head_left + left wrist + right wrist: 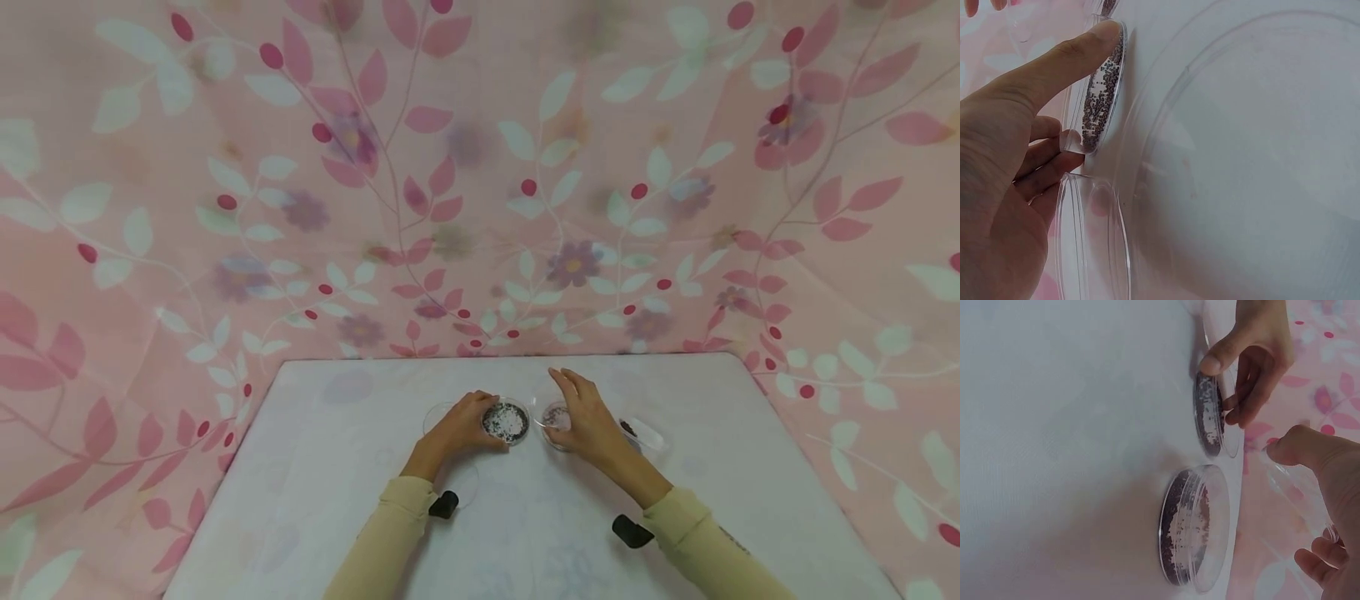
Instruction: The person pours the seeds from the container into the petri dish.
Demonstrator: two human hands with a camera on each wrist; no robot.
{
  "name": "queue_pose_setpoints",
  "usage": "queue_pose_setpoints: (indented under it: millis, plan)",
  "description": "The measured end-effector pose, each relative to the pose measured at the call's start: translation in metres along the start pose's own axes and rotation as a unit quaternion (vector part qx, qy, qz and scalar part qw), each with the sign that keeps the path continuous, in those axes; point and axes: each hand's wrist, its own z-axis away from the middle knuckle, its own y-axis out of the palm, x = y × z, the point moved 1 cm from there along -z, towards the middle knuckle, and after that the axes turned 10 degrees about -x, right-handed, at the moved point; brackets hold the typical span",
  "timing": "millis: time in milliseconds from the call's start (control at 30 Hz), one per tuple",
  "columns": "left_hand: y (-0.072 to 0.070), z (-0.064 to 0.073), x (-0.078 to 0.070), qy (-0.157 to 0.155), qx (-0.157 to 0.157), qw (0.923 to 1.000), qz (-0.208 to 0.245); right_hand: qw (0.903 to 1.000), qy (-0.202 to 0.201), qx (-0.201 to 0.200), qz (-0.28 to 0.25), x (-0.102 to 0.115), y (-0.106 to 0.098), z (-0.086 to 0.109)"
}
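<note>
My left hand (461,423) holds a clear petri dish (506,422) at its sides, thumb on the near edge and fingers at the far one. Dark and white granules lie in that dish, also seen in the left wrist view. Just to its right stands a second petri dish (1179,531) with similar dark and white grains. Over this one, my right hand (588,421) grips a clear round lid (1300,494) by its rim, thumb on one side and fingers on the other. The lid is raised and tilted, apart from the dish.
Clear round pieces (1094,240) lie left of the held dish, partly behind my left hand. Another clear disc (467,486) is nearer my left wrist. Beyond my right hand lies a clear container (648,435) with dark bits at its left end. Floral cloth backs the white table (337,450).
</note>
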Motion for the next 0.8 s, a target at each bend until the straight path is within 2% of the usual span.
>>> queue_pose_setpoints:
  millis: [300, 500, 600, 800]
  plan:
    - [-0.002, 0.001, 0.001, 0.004, -0.005, 1.0, -0.008, 0.9996, 0.003, 0.017, 0.022, -0.003, 0.009, 0.002]
    - [-0.003, 0.0, 0.001, -0.001, 0.0, 1.0, -0.009, 0.9965, 0.015, 0.064, 0.051, 0.0, 0.014, 0.001]
    - [-0.003, 0.0, 0.001, 0.002, -0.001, 1.0, -0.009, 0.9952, 0.006, 0.075, 0.063, 0.001, 0.015, 0.0]
    - [-0.002, 0.001, 0.001, 0.0, 0.001, 1.0, -0.008, 0.9944, -0.017, 0.071, 0.076, 0.001, 0.018, -0.002]
